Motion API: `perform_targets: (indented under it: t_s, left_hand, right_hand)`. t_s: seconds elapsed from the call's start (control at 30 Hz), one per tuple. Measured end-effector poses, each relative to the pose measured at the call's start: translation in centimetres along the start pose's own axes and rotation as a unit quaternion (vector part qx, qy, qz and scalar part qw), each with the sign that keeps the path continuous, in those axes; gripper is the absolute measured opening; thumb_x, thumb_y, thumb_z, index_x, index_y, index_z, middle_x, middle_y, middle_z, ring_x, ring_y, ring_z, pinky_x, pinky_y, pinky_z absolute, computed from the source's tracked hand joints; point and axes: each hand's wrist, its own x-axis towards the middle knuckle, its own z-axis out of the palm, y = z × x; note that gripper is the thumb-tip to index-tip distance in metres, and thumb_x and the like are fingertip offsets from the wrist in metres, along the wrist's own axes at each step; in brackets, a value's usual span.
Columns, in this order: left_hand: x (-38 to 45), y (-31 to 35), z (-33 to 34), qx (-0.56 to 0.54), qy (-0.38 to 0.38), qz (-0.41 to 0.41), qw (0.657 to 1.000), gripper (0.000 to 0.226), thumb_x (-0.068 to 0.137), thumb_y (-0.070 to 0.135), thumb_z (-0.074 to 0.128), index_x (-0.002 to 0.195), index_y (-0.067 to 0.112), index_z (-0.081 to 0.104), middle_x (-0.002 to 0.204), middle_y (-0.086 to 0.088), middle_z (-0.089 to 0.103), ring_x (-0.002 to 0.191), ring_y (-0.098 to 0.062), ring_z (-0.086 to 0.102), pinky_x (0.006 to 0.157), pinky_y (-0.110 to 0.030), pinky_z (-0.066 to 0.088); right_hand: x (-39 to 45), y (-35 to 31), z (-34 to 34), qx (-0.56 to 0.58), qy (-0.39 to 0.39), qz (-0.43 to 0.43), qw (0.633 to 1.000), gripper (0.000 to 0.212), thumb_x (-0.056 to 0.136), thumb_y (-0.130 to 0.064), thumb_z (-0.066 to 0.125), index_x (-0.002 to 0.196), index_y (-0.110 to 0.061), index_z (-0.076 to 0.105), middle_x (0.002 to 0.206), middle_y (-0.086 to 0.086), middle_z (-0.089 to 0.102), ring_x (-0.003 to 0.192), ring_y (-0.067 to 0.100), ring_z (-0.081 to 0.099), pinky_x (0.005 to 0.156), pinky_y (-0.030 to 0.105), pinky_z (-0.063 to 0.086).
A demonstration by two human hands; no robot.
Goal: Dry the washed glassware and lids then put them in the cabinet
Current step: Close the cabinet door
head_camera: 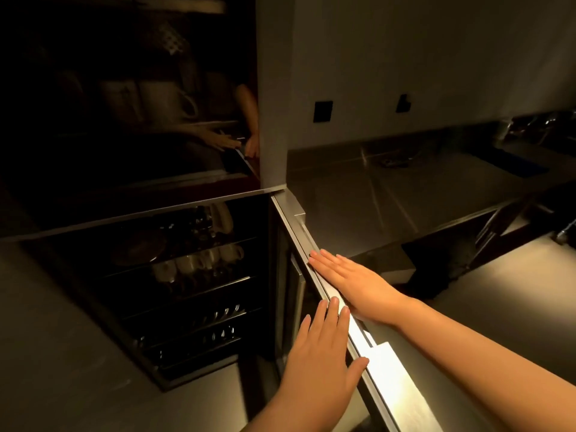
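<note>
Both your hands lie flat on the edge of an open cabinet door.

Your right hand's fingers (324, 263) are straight and close together, pressed flat on the metal edge of the door (311, 244), holding nothing; the right hand (355, 285) and forearm reach in from the lower right. Your left hand's fingers (330, 313) are straight and slightly spread, thumb out against the same edge, holding nothing; the left hand (321, 353) rises from below. Cups (199, 263) sit on wire racks inside the dim cabinet (174, 291). A steel bench (389, 188) lies to the right.
</note>
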Motion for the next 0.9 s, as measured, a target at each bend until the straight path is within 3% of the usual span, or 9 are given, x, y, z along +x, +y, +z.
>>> perform_targets:
  t_s: [0.07,0.17,0.27,0.47,0.77,0.9]
  left_hand:
    - [-0.2,-0.2,-0.7,-0.010,-0.040,0.004,0.999,0.108,0.054,0.072,-0.026,0.149,0.021,-0.013,0.141,0.007,-0.031,0.137,-0.017,-0.025,0.103,-0.035,-0.021]
    - [-0.7,-0.5,-2.0,-0.034,-0.064,0.008,0.997,0.107,0.053,0.069,-0.022,0.148,0.021,-0.016,0.141,0.008,-0.033,0.130,-0.013,-0.032,0.104,-0.032,-0.022]
    - [-1.3,-1.5,-1.8,-0.029,-0.054,0.024,0.998,0.104,0.059,0.070,-0.022,0.150,0.021,-0.011,0.155,0.004,-0.022,0.137,-0.014,-0.028,0.105,-0.033,-0.022]
    - [-2.6,-3.3,-2.4,-0.016,-0.059,0.015,0.998,0.099,0.063,0.068,-0.018,0.150,0.023,-0.009,0.157,0.005,-0.018,0.144,-0.015,-0.019,0.111,-0.031,-0.016]
    - [-5.1,-6.0,-4.8,-0.001,-0.046,-0.038,0.998,0.104,0.059,0.067,-0.019,0.152,0.025,0.004,0.160,0.005,-0.003,0.146,-0.015,-0.010,0.103,-0.029,-0.018]
    - [-6.1,-7.3,-6.4,0.010,-0.044,-0.078,0.996,0.069,0.093,0.060,0.012,0.152,0.024,0.011,0.160,0.004,0.003,0.146,-0.016,-0.007,0.102,-0.028,-0.016]
  right_hand:
    - [0.0,-0.3,0.1,0.015,0.004,0.008,1.000,0.086,0.090,-0.008,0.056,0.149,-0.026,-0.003,0.155,-0.010,-0.009,0.140,0.003,-0.015,0.112,0.021,-0.009]
    - [0.0,-0.9,0.1,0.019,0.009,0.021,1.000,0.083,0.091,-0.009,0.054,0.150,-0.026,-0.001,0.156,-0.009,-0.008,0.141,0.004,-0.013,0.113,0.022,-0.007]
    - [0.3,-1.5,0.3,0.021,0.011,0.030,0.999,0.082,0.091,-0.010,0.055,0.150,-0.025,-0.001,0.156,-0.009,-0.006,0.141,0.004,-0.011,0.113,0.022,-0.007]
    - [0.9,-3.2,0.9,0.019,0.035,0.041,0.998,0.088,0.088,-0.005,0.056,0.149,-0.028,-0.003,0.155,-0.011,-0.008,0.141,0.002,-0.011,0.112,0.022,-0.008]
    - [3.4,-6.8,2.0,0.043,0.083,0.049,0.994,0.066,0.095,-0.010,0.042,0.149,-0.025,0.007,0.155,-0.007,0.002,0.143,0.010,0.000,0.116,0.030,0.001]
    - [5.1,-9.2,2.8,0.051,0.119,0.078,0.989,0.062,0.096,-0.014,0.043,0.149,-0.025,0.011,0.154,-0.005,0.005,0.143,0.011,0.003,0.115,0.031,0.002]
